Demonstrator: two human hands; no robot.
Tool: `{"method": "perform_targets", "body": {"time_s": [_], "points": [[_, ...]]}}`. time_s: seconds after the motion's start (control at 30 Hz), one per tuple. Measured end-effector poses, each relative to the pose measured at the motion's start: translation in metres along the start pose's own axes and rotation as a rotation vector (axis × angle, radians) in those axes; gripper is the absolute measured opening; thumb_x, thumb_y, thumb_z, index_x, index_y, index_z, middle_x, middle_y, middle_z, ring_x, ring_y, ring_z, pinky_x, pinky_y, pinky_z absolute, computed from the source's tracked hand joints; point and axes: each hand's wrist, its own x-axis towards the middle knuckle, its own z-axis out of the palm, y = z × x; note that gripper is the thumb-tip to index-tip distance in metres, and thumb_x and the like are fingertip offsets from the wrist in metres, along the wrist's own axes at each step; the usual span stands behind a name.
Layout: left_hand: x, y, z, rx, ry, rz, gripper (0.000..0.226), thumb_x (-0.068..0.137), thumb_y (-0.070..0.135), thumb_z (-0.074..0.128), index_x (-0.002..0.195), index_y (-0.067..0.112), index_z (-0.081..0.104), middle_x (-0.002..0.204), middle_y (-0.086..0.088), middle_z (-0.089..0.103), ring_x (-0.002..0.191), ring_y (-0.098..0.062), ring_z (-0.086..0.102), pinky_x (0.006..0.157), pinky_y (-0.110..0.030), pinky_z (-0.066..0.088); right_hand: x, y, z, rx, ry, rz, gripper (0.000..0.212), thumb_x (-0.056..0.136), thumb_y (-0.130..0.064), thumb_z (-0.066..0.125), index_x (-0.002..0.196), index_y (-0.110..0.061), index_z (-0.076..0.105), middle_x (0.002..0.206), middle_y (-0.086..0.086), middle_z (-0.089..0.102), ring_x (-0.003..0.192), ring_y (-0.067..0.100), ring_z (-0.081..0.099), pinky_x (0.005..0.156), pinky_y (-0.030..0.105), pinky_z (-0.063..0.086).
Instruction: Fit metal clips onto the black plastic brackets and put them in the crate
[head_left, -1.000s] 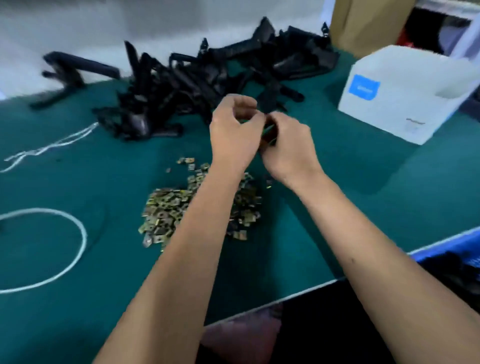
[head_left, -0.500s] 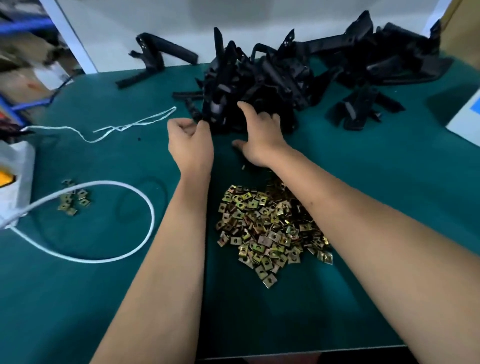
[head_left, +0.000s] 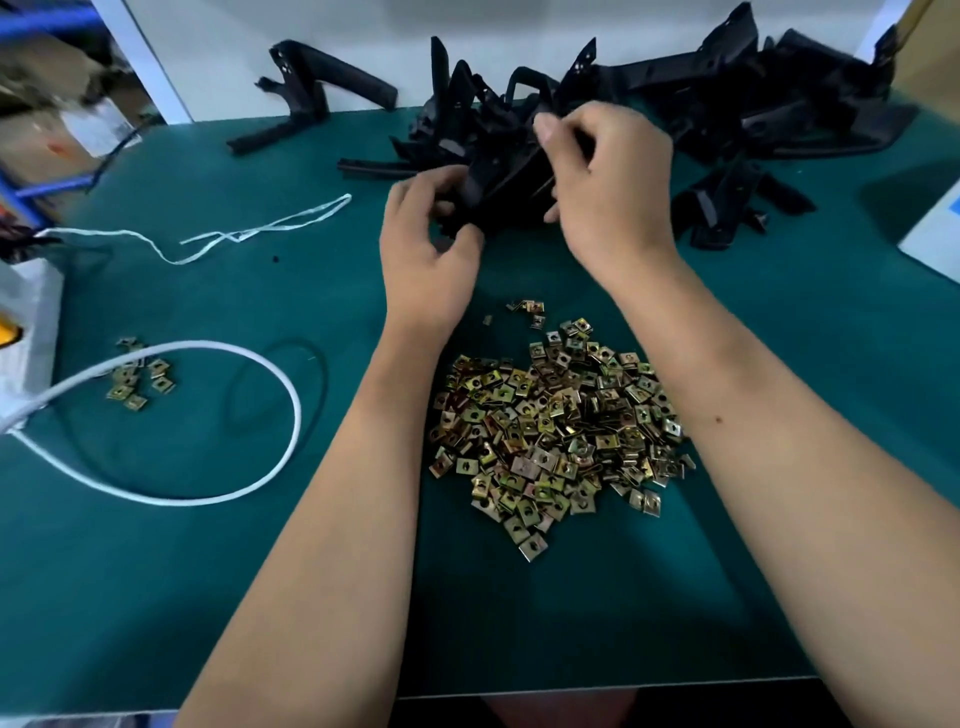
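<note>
Bracket (head_left: 511, 192): your left hand (head_left: 428, 260) and right hand (head_left: 608, 197) both grasp it; steady it before reaching for the metal clips (head_left: 556, 431).

A small-parts assembly workshop — a work surface (head_left: 156, 597) under a green mat carries a loose heap of brass-coloured metal clips (head_left: 558, 431) and a big tangle of identical black plastic brackets (head_left: 727, 104), bulk stock for hand fitting — with cardboard boxes (head_left: 47, 119) on blue racking at the left edge
</note>
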Motion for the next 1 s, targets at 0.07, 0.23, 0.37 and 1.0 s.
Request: {"method": "perform_targets", "body": {"time_s": [0.07, 0.23, 0.37, 1.0], "points": [[-0.001, -0.001, 0.002, 0.117, -0.017, 0.110, 0.049, 0.079, 0.015, 0.068, 0.128, 0.014, 0.067, 0.126, -0.007, 0.054, 0.118, -0.021, 0.052, 0.103, -0.040, 0.048, -0.002, -0.004, -0.008, 0.092, 0.050, 0.028, 0.045, 0.106, -0.036, 0.054, 0.087, 0.002, 0.068, 0.071, 0.014, 0.067, 0.064, 0.031, 0.066, 0.071, 0.045, 0.054], [0.003, -0.006, 0.004, 0.340, 0.053, 0.185, 0.050, 0.082, 0.031, 0.080, 0.125, 0.014, 0.062, 0.124, -0.006, 0.057, 0.114, -0.022, 0.049, 0.100, -0.026, 0.040, -0.011, -0.009, -0.013, 0.573, 0.017, 0.179, 0.040, 0.106, -0.029, 0.058, 0.072, -0.008, 0.055, 0.057, 0.003, 0.056, 0.048, 0.022, 0.057, 0.048, 0.033, 0.047], [0.007, -0.010, -0.003, 0.177, 0.210, 0.019, 0.021, 0.102, 0.021, 0.058, 0.113, 0.005, 0.067, 0.090, 0.011, 0.066, 0.081, 0.000, 0.060, 0.077, -0.013, 0.044, -0.016, 0.000, -0.017, 0.841, -0.071, 0.241, 0.027, 0.105, -0.028, 0.058, 0.101, -0.002, 0.063, 0.081, 0.012, 0.065, 0.061, 0.020, 0.063, 0.050, 0.031, 0.052], [-0.003, -0.003, 0.007, -0.955, -0.231, -0.620, 0.042, 0.091, -0.009, 0.065, 0.122, 0.014, 0.050, 0.101, -0.011, 0.072, 0.089, -0.035, 0.074, 0.082, -0.041, 0.061, -0.053, 0.056, -0.016, 0.228, -0.192, 0.119, 0.012, 0.100, -0.024, 0.065, 0.090, -0.019, 0.068, 0.074, -0.008, 0.069, 0.063, 0.005, 0.059, 0.062, 0.016, 0.045]]}}
